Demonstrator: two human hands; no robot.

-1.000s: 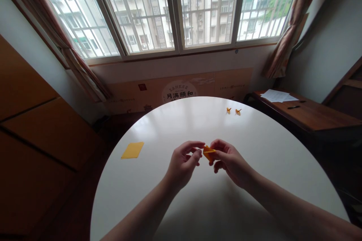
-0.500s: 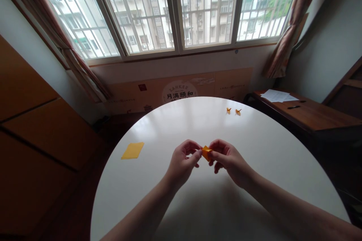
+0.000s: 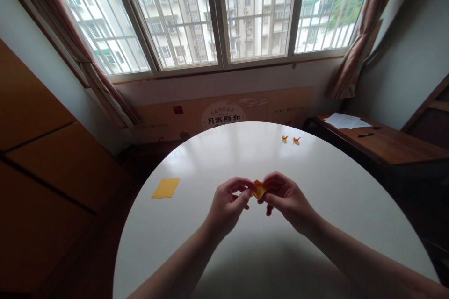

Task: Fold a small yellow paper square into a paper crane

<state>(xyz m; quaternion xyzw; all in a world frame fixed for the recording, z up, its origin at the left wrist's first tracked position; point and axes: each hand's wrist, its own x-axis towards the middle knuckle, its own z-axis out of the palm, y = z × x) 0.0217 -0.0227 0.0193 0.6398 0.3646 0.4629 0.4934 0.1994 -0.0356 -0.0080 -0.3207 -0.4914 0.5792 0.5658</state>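
A small folded piece of orange-yellow origami paper (image 3: 258,190) is held up over the middle of the round white table, between my two hands. My left hand (image 3: 229,205) pinches its left corner between thumb and fingers. On the other side, the thumb and fingers of my right hand (image 3: 286,201) close on its right corner. The paper is roughly diamond-shaped, with crease lines on the side facing me. The fingertips hide both outer corners.
Flat yellow paper sheets (image 3: 165,188) lie on the left of the white table (image 3: 196,159). Two small folded paper cranes (image 3: 296,140) stand near its far right edge. Beyond, a wooden side table (image 3: 396,142) carries white papers (image 3: 345,120) and a dark pen-like object (image 3: 365,135).
The folded paper has been spread flatter and now shows a wider diamond face. Both hands stay in nearly the same place, with their fingers slightly shifted.
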